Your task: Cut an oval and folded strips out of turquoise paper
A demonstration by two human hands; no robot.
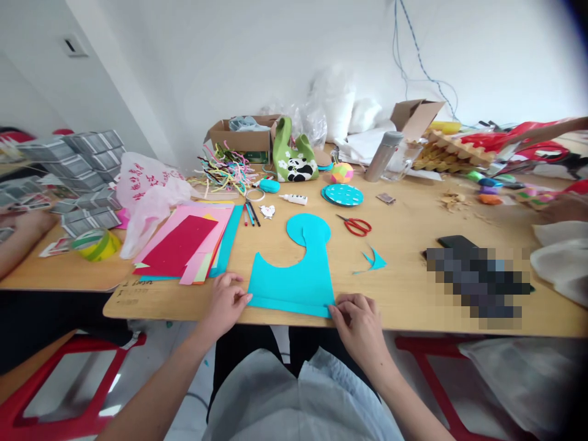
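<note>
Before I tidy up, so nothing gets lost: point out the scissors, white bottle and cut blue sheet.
Scissors [353,224], head view: on the red handles.
White bottle [296,199], head view: on its body.
Cut blue sheet [291,283], head view: on its broad lower part.

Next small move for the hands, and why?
I'd probably keep the left hand at its corner of the turquoise sheet and slide the right hand inward along the near edge, pressing. A narrow strip there looks folded over, and the hands are only at its two ends, with nothing pressing the middle.
</note>
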